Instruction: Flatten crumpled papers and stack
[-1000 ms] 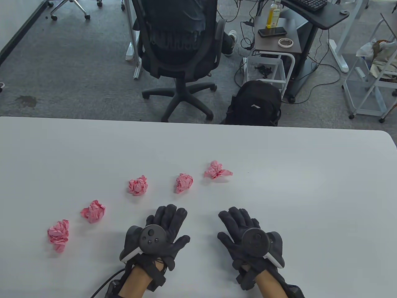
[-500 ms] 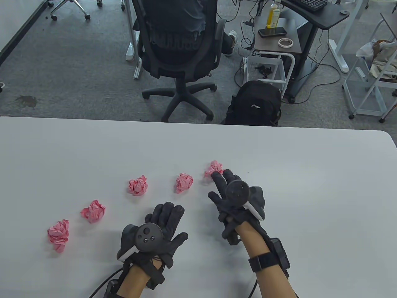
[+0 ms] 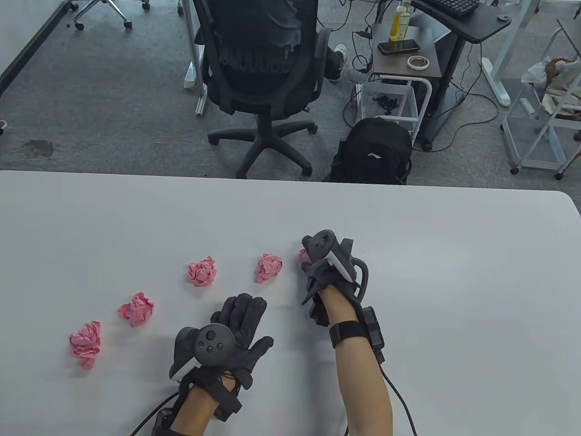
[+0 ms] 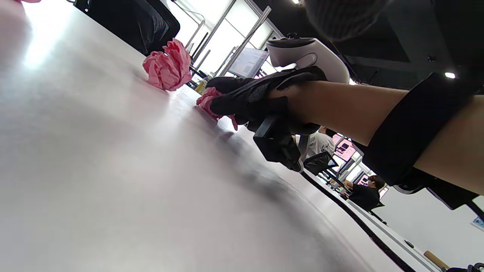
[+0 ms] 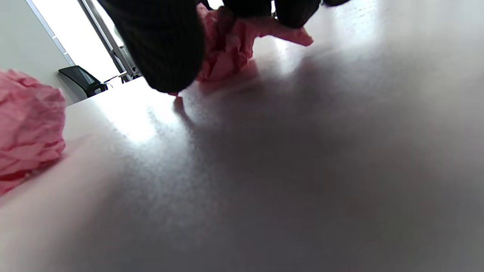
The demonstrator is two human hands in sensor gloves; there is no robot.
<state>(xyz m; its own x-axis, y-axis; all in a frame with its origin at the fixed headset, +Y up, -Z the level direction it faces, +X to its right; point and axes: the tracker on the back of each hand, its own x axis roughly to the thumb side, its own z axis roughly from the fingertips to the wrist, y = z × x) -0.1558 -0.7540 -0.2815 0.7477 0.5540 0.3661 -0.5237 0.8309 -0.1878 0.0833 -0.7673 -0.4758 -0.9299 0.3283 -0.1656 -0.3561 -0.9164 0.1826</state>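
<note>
Right hand (image 3: 327, 263): fingers curled round rightmost paper ball (image 5: 227, 49), ball under fingertips on table (image 3: 454, 272). Left hand (image 3: 227, 340): flat, fingers straight, farther off.

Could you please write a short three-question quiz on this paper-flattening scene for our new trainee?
1. True or false: the right hand grips a pink paper ball on the table.
2. How many other pink paper balls lie untouched on the table? A) two B) four C) six
3. Fill in: the left hand rests flat with its fingers ____.

Key:
1. True; the right wrist view shows its fingers curled round the ball.
2. B; the nearest of them sits just left of the right hand.
3. Straight, holding nothing.
</note>
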